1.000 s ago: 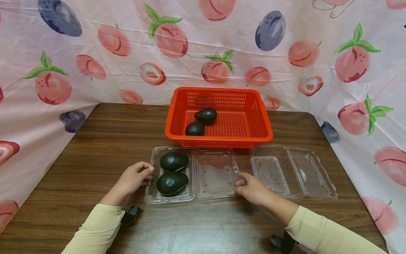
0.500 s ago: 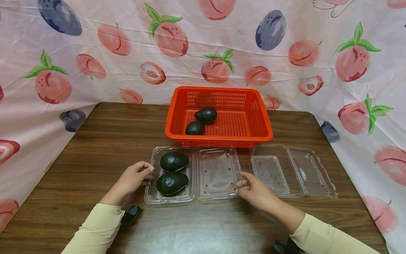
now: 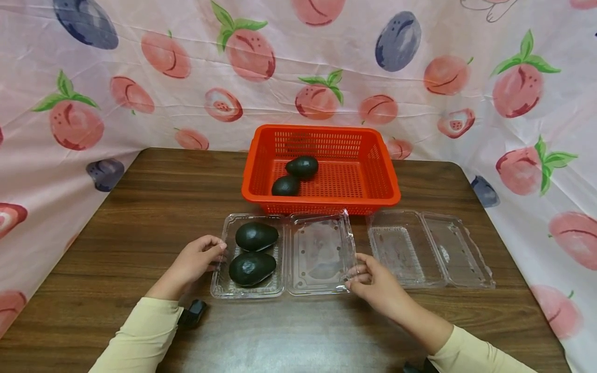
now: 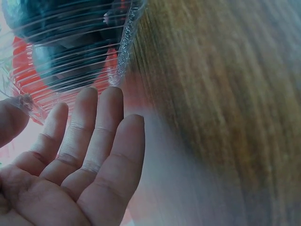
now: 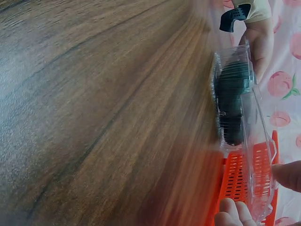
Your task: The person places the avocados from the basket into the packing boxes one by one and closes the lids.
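Two dark green avocados, a rear one [image 3: 256, 237] and a front one [image 3: 252, 269], lie in the base of a clear plastic clamshell container [image 3: 219, 287]. My left hand [image 3: 198, 261] is at the base's left side; the left wrist view shows its fingers [image 4: 84, 117] fairly straight, tips against the ribbed wall, and the thumb near the rim. With my right hand [image 3: 375, 282] I hold the free right edge of the hinged lid [image 3: 322, 254], thumb [image 5: 288, 175] on one face and fingertips [image 5: 230, 212] on the other. The lid tilts up slightly from the table.
Behind the container stands a red plastic basket [image 3: 322, 201] with two more avocados [image 3: 302, 167]. A second clamshell container [image 3: 406, 248] lies opened flat on the right. The wooden table [image 3: 140, 207] is backed by a fruit-print cloth [image 3: 186, 103].
The lid's right edge has risen a little, with my right hand shifting slightly right along with it. My left hand stays at the base, and the avocados keep their places.
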A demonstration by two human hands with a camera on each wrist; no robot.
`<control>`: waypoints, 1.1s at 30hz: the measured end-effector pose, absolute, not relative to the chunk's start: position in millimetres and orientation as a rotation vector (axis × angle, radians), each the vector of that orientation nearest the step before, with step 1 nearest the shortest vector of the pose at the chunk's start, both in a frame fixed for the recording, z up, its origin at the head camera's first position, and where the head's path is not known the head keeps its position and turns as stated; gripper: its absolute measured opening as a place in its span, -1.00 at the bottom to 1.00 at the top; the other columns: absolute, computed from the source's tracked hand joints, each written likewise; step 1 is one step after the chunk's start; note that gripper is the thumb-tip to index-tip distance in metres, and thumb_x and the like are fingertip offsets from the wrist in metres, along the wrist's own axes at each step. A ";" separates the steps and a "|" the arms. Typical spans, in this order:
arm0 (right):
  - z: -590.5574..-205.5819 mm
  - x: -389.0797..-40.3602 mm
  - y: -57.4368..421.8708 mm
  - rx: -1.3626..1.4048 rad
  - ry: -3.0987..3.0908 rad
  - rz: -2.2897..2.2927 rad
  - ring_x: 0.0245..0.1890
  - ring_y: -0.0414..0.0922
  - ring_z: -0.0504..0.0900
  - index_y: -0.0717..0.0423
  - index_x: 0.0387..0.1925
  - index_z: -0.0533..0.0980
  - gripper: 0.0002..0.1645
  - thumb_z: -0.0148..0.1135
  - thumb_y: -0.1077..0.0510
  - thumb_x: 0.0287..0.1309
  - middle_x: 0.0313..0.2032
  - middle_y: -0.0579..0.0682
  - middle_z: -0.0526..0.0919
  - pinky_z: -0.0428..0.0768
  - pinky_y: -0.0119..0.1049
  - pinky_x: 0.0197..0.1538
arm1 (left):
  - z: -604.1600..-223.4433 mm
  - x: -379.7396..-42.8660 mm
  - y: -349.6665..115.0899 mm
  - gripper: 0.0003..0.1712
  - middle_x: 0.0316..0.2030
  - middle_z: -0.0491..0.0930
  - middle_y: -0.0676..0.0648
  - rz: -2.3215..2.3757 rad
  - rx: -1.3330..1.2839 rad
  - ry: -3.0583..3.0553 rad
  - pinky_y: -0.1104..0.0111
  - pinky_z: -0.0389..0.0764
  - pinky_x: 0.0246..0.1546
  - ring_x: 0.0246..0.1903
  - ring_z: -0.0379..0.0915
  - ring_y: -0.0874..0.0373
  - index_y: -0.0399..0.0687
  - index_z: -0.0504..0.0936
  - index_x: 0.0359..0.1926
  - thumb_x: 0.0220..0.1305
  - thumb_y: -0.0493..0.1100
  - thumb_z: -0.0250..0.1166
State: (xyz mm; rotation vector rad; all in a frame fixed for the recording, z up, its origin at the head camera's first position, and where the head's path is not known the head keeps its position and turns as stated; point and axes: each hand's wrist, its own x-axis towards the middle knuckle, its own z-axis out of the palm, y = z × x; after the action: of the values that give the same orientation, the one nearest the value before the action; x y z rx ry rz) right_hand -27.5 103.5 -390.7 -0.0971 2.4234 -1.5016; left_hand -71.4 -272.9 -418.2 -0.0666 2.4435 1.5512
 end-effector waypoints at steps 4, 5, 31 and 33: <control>-388.2 -25.9 103.2 -0.084 2.449 -1.514 -0.11 -0.04 0.62 0.44 0.31 0.18 -0.17 0.33 0.26 0.07 -0.06 0.14 0.60 0.57 -0.32 -0.16 | -417.2 -71.6 -272.3 -0.71 -0.17 0.58 -0.27 1.539 -0.080 2.442 0.26 0.58 -0.23 -0.20 0.55 0.08 -0.43 0.43 -0.08 0.46 -0.19 0.05; -387.3 -25.7 103.2 -0.088 2.453 -1.521 -0.10 -0.03 0.61 0.43 0.31 0.18 -0.17 0.34 0.25 0.07 -0.05 0.15 0.59 0.57 -0.31 -0.15 | -417.2 -71.7 -272.0 -0.71 -0.17 0.58 -0.26 1.537 -0.082 2.441 0.26 0.58 -0.23 -0.21 0.55 0.09 -0.42 0.43 -0.08 0.45 -0.19 0.05; -379.3 -10.7 100.5 -0.106 2.492 -1.589 -0.04 0.00 0.59 0.34 0.31 0.23 -0.17 0.40 0.18 0.07 -0.01 0.16 0.54 0.57 -0.14 0.07 | -415.8 -71.6 -268.6 -0.69 -0.14 0.58 -0.35 1.522 -0.063 2.463 0.27 0.58 -0.29 -0.19 0.56 0.04 -0.45 0.44 -0.08 0.46 -0.19 0.03; -377.7 -9.7 99.3 -0.101 2.516 -1.568 -0.03 0.01 0.58 0.29 0.31 0.25 -0.17 0.41 0.16 0.06 0.00 0.17 0.53 0.55 -0.10 0.08 | -416.0 -71.8 -268.3 -0.69 -0.14 0.59 -0.35 1.524 -0.061 2.461 0.28 0.58 -0.30 -0.20 0.56 0.06 -0.46 0.44 -0.08 0.46 -0.19 0.04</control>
State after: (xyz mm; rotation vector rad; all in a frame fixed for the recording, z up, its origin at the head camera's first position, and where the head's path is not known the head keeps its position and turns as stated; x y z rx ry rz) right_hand -9.7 99.3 -377.7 -0.1009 2.5164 -1.5678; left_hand -71.8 -268.3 -416.0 -0.0608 2.4612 1.5242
